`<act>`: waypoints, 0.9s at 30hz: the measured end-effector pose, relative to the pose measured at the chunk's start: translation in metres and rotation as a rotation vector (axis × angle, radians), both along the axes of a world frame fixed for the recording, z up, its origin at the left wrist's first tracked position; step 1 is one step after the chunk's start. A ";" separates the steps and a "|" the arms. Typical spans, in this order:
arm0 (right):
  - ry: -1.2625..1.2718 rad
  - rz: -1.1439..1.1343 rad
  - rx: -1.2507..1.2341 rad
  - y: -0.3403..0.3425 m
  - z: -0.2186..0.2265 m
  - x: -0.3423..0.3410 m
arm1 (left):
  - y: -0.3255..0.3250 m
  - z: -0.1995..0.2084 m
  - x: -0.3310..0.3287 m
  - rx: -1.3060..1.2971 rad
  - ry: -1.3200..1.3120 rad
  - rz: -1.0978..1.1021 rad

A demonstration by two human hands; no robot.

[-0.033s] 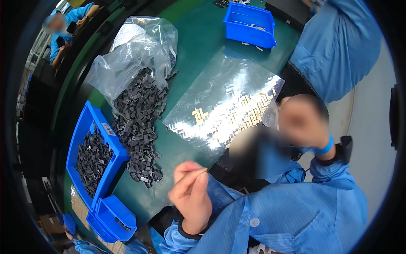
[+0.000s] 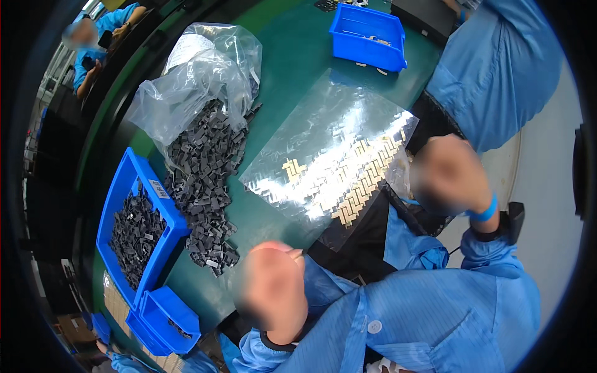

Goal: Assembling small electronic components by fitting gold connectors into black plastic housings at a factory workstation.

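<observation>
My left hand is raised in front of my blue smock, over the table's near edge. Its thumb and fingers are pinched together on a small thin piece, whose kind I cannot make out. Blur covers the back of that hand. My right hand is beside the right end of a clear plastic sheet; its fingers are smeared and cannot be read. Small cream-coloured angled pieces lie in close slanting rows at the sheet, densest along its right side.
A heap of dark grey plastic parts spills from a clear bag. Left of it stands a blue bin of similar parts, with a smaller blue bin nearby. Another blue bin stands far back. Other people are nearby.
My right hand has shifted slightly right. My left hand has turned a little and moved slightly left, still pinching. The near rows of cream pieces show more plainly.
</observation>
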State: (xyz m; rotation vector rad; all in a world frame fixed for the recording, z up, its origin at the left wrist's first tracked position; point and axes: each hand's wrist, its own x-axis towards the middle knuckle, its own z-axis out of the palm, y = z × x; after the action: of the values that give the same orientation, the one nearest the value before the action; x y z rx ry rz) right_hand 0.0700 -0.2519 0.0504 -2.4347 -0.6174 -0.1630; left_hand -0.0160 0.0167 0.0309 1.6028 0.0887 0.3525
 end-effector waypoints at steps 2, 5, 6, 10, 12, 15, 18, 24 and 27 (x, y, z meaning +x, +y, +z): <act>-0.136 -0.160 -0.311 -0.021 0.000 0.000 | 0.007 0.004 -0.002 0.213 -0.080 0.049; -0.252 -0.236 -0.162 -0.008 -0.003 0.002 | 0.018 0.006 0.001 0.886 -0.547 -0.061; -0.171 -0.209 -0.036 0.002 -0.003 0.000 | 0.019 0.006 0.002 0.886 -0.550 -0.070; 0.348 0.280 0.502 0.052 0.000 -0.008 | 0.019 0.009 -0.003 1.125 -0.693 -0.148; 0.552 0.483 0.648 0.074 -0.005 -0.009 | 0.020 0.011 -0.003 1.208 -0.754 -0.163; 0.645 0.596 0.711 0.089 -0.006 -0.006 | 0.020 0.013 -0.004 1.234 -0.761 -0.173; 0.699 0.662 0.722 0.095 -0.006 -0.003 | 0.021 0.013 -0.005 1.231 -0.748 -0.166; 0.690 0.654 0.686 0.102 -0.008 -0.002 | 0.021 0.014 0.000 1.151 -0.617 -0.208; 0.551 0.544 0.626 0.106 -0.016 0.005 | 0.026 0.012 0.021 1.149 -0.502 -0.084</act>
State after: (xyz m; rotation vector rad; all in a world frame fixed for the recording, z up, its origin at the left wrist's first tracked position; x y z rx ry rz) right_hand 0.0745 -0.1455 0.0341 -1.5425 -0.7931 0.4577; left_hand 0.0055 0.0429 0.0427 2.5636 -0.6787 0.8163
